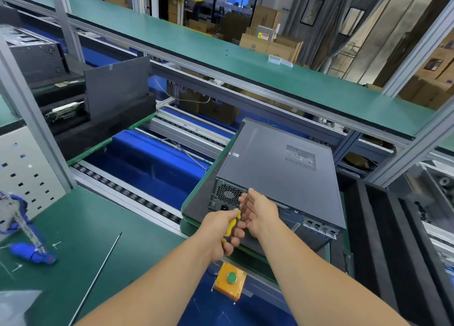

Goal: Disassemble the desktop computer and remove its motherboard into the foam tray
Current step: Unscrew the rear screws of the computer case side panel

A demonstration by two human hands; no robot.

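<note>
From the head view, my left hand (222, 237) curled round the yellow screwdriver (232, 223), right fingers (245, 204) loosely steadying its shaft at the closed computer (282, 168) lying on the desk (196, 203); the tip might have slipped off the screw and gouged the rear panel.

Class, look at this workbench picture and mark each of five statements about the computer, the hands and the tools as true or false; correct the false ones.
1. The left hand grips a screwdriver with a yellow handle. True.
2. The side panel of the computer case is already off, showing the motherboard. False: the case is closed; only its grey panel and vent grille show.
3. The right hand steadies the screwdriver's shaft at the rear of the case. True.
4. The push button on the yellow box is red. False: it is green.
5. A long thin metal rod lies on the green mat. True.
</note>
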